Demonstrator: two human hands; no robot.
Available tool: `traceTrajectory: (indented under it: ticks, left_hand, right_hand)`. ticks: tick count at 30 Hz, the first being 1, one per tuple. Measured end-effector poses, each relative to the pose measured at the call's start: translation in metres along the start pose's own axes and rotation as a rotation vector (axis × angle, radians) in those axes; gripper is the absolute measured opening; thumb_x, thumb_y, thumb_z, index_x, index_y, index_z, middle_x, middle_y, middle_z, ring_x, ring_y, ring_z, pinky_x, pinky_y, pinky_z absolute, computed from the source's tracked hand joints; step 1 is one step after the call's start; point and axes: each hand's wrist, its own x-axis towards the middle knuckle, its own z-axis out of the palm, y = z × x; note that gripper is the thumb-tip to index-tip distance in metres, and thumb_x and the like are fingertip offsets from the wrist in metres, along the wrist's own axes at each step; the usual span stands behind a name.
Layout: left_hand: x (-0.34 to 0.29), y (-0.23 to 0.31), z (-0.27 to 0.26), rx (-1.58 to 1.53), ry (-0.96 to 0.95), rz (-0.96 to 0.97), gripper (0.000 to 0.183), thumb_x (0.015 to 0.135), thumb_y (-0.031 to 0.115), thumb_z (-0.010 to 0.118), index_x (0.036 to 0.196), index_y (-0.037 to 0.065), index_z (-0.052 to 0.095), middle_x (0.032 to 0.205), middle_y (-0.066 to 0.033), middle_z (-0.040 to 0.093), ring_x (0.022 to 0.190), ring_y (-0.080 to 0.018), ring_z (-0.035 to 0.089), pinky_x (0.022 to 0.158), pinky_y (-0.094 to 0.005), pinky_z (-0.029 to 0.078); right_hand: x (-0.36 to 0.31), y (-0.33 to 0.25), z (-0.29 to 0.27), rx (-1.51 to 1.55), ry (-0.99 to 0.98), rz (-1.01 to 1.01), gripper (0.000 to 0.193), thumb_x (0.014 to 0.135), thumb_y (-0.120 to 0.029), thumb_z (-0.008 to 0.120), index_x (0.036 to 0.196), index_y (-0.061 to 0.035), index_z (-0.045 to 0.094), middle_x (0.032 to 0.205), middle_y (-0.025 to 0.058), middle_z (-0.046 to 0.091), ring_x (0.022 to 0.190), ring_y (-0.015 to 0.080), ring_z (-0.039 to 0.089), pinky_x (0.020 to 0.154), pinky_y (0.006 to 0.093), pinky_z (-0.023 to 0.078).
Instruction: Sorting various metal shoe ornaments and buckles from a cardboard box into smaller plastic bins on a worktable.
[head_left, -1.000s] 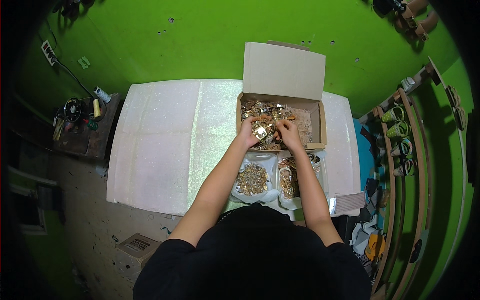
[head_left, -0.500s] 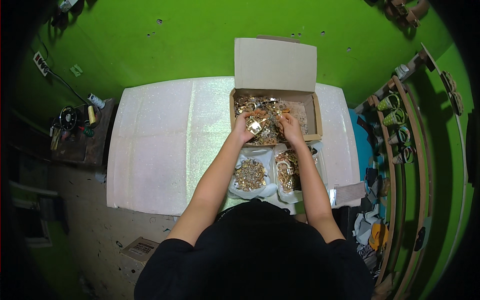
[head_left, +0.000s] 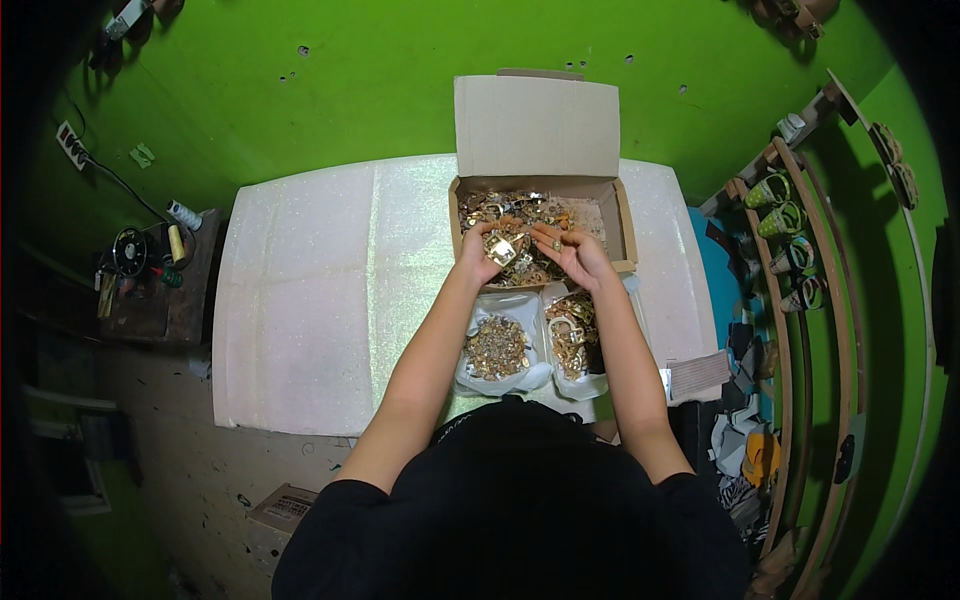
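The box (head_left: pixel 629 235) stands on the table (head_left: pixel 290 300), most of which spreads to the box's left. Pieces (head_left: pixel 490 207) fill mainly the box's left part. Behind the box rises its lid (head_left: pixel 538 125), and behind that the wall (head_left: pixel 370 90). Before the box sit the left tub (head_left: pixel 525 380) and right tub (head_left: pixel 590 387), pieces in both. Far left of the box is a bench (head_left: pixel 160 315); far right, sandals (head_left: pixel 785 218).

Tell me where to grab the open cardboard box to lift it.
Probably hold the cardboard box by its side walls, coming from left and right together: they stand upright, while the raised lid takes up the back and plastic-lined containers crowd the front.
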Motion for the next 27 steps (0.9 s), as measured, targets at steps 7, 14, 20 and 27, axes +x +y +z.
traceTrajectory:
  ticks: [7, 14, 20, 27]
  left_hand:
    - [0.0, -0.002, 0.004, -0.002, 0.043, -0.004, 0.035, 0.081, 0.016, 0.023, 0.103, -0.002, 0.044, 0.101, -0.0173, 0.051, 0.091, -0.0294, 0.05, 0.077, -0.0407, 0.044]
    - [-0.003, 0.001, 0.009, 0.004, 0.058, 0.011, 0.033, 0.081, 0.015, 0.025, 0.101, -0.003, 0.044, 0.1, -0.0181, 0.051, 0.094, -0.0314, 0.05, 0.077, -0.0415, 0.044]
    - [-0.004, 0.002, 0.006, 0.016, 0.052, 0.029, 0.034, 0.08, 0.015, 0.025, 0.099, -0.005, 0.045, 0.097, -0.0181, 0.052, 0.093, -0.0304, 0.05, 0.078, -0.0398, 0.043]
    - [-0.001, 0.0, -0.001, 0.005, 0.076, 0.046, 0.033, 0.08, 0.014, 0.027, 0.098, -0.006, 0.046, 0.097, -0.019, 0.052, 0.092, -0.0303, 0.051, 0.077, -0.0389, 0.045]
  right_hand:
    - [0.002, 0.006, 0.01, -0.472, 0.104, -0.152, 0.041, 0.075, 0.014, 0.032, 0.112, 0.0059, 0.018, 0.104, 0.0253, 0.045, 0.097, 0.0299, 0.049, 0.077, 0.0285, 0.047]
    - [0.003, 0.015, 0.016, -0.787, 0.195, -0.217, 0.029, 0.073, 0.014, 0.035, 0.1, 0.0046, 0.027, 0.092, 0.0203, 0.05, 0.083, 0.0259, 0.056, 0.071, 0.0257, 0.049]
    - [-0.019, 0.03, 0.032, -0.662, 0.076, -0.09, 0.023, 0.072, 0.013, 0.03, 0.094, 0.0048, 0.031, 0.089, 0.0187, 0.049, 0.083, 0.0264, 0.055, 0.074, 0.029, 0.048]
    - [-0.057, 0.05, 0.033, -0.967, -0.3, 0.07, 0.012, 0.079, -0.005, 0.036, 0.089, 0.0007, 0.04, 0.097, 0.0118, 0.056, 0.088, 0.0155, 0.051, 0.077, 0.0256, 0.038]
